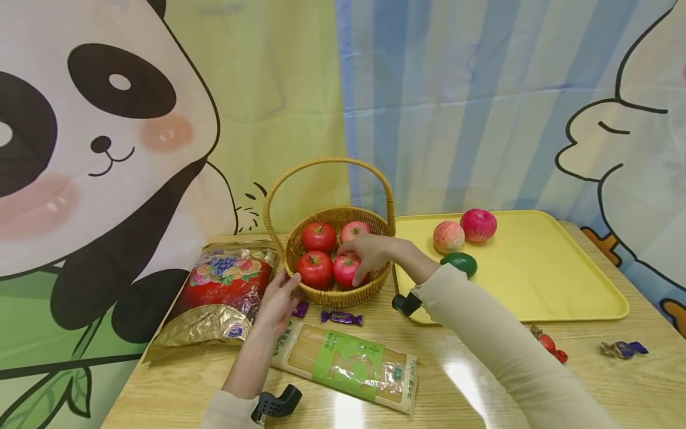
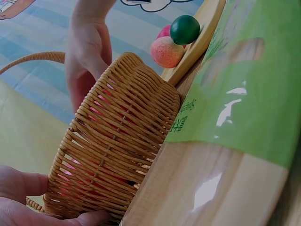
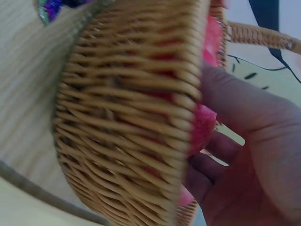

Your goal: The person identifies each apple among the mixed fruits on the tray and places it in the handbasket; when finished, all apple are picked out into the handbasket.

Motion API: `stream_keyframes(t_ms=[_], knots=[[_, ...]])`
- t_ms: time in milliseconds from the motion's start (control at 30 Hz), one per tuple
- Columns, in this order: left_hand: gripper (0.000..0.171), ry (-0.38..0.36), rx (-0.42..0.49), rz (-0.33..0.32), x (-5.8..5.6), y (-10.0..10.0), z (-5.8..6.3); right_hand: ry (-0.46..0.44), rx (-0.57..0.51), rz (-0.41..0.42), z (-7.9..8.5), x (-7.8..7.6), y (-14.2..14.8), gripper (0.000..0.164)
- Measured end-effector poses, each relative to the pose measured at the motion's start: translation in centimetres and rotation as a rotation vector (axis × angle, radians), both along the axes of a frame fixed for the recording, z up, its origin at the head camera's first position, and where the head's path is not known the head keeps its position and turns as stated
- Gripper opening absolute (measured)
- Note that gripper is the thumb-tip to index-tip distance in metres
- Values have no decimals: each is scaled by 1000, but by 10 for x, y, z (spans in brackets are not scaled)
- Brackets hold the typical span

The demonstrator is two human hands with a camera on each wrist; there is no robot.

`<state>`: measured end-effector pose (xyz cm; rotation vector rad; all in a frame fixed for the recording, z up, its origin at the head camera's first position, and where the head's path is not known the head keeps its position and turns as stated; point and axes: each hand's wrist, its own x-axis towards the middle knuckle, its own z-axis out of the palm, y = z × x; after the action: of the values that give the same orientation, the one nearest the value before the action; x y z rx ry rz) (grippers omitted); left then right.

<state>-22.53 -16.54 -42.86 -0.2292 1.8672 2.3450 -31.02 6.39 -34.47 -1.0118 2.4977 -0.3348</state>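
Note:
A wicker basket [image 1: 370, 291] with a tall arched handle holds several red and pink apples, among them two deep red apples [image 1: 315, 270] on its left side. My right hand [image 1: 370, 250] reaches into it from the right and grips the front right pink apple [image 1: 345, 269], thumb at the near side. In the right wrist view, this pink apple [image 3: 202, 127] shows between thumb and curled fingers, just inside the rim. My left hand [image 1: 278, 301] holds the front left of the basket; in the left wrist view its thumb is at the rim and a finger lies along the wicker side.
A yellow tray [image 1: 541, 268] at the right bears a peach [image 1: 448, 236], a dark pink round fruit [image 1: 479, 225] and a dark green oval fruit [image 1: 460, 264]. A candy bag [image 1: 214, 292] lies left, a noodle packet [image 1: 348, 366] in front. Wrapped candies [image 1: 342, 317] lie about.

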Motion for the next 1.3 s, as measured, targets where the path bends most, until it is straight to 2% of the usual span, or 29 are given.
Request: stream_keyframes(t_ms=[167,500,733,967,1067,1200,1300], knots=[[66,-18,-12,-4,1,0,2,12,-54,-22,-9,2,-1,74],[66,-26,-36,-5,2,-1,3,20,-160,25,-19,8,-6,72],[65,-18,-9,-8,1,-1,1,52,-174,45,-26,12,-17,67],[65,-17,-26,-5,1,-1,2,79,-161,73,-27,14,-20,65],[66,-24,-30,1,2,-1,3,42,-164,73,-26,13,-18,68],[66,-26,-27,2,2,0,2,-73,-177,13,-27,11,-14,74],[65,-21,-24,0,2,0,3,-124,-186,-14,-26,10,-11,76]])
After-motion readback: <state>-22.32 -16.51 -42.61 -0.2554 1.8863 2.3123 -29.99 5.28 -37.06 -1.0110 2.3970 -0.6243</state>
